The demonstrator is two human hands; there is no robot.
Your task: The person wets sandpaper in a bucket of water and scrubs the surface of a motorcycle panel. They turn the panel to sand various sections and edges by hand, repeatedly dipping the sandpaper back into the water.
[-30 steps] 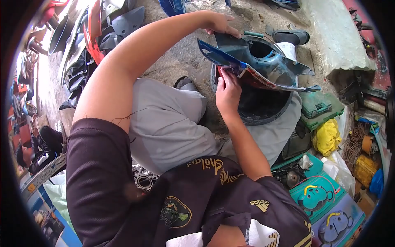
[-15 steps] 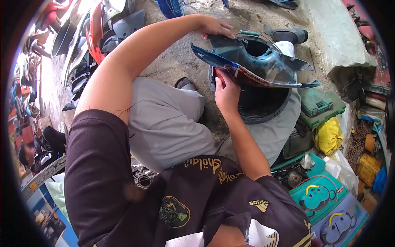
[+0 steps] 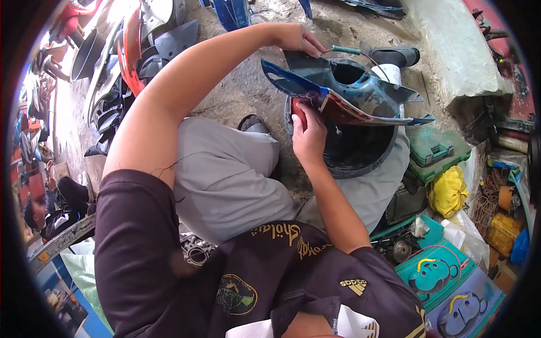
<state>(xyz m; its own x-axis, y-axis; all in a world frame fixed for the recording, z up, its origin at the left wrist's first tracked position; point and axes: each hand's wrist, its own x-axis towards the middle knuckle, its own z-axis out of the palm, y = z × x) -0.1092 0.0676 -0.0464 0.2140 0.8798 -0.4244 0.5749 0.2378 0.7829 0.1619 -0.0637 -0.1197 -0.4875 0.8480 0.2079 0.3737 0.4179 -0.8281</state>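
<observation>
A blue motorcycle fairing (image 3: 360, 93) with a round opening and a red-and-white graphic edge rests across a black bucket (image 3: 360, 149). My left hand (image 3: 302, 40) reaches around to the far corner of the fairing and grips its dark edge, with the fingertips partly hidden. Pressed against the near face of the panel is a red pad (image 3: 298, 112); my right hand (image 3: 310, 135) has its fingers closed on it, just above the bucket's mouth. The pad's exact kind is unclear. The bucket's wire handle has a green grip (image 3: 345, 50) and stands up behind the fairing.
Green tool cases (image 3: 437, 149) and a yellow bag (image 3: 449, 191) lie to the right, with an open teal case (image 3: 434, 267) nearer. Several plastic panels (image 3: 132, 56) line the left. A white concrete ledge (image 3: 451, 50) rises at the back right. Another person (image 3: 56, 208) sits at far left.
The near face of the fairing has tipped a little, and my right hand with the red pad has shifted slightly down. My left hand keeps its hold on the far corner.
</observation>
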